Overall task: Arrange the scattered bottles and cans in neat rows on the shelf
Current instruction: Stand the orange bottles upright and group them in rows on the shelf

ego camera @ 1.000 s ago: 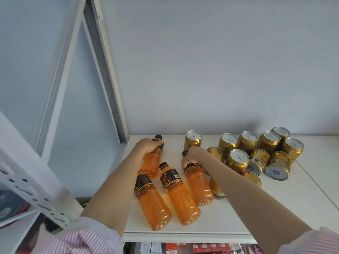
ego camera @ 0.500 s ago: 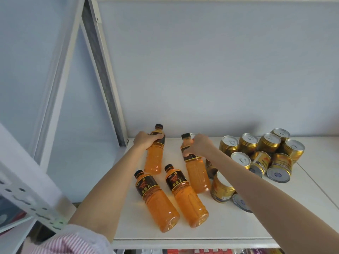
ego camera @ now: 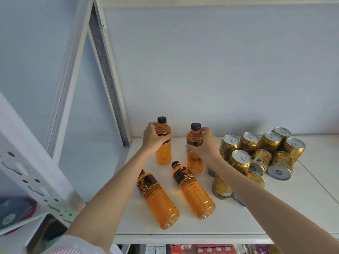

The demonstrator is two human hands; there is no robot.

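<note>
Shelf (ego camera: 293, 213) front-right bare; hands grip upright bottles near back wall.

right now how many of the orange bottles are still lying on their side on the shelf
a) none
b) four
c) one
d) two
d) two: the left hand holds one upright bottle and the right hand holds another upright bottle, while two lying bottles rest on their sides nearer the shelf front edge.
</note>
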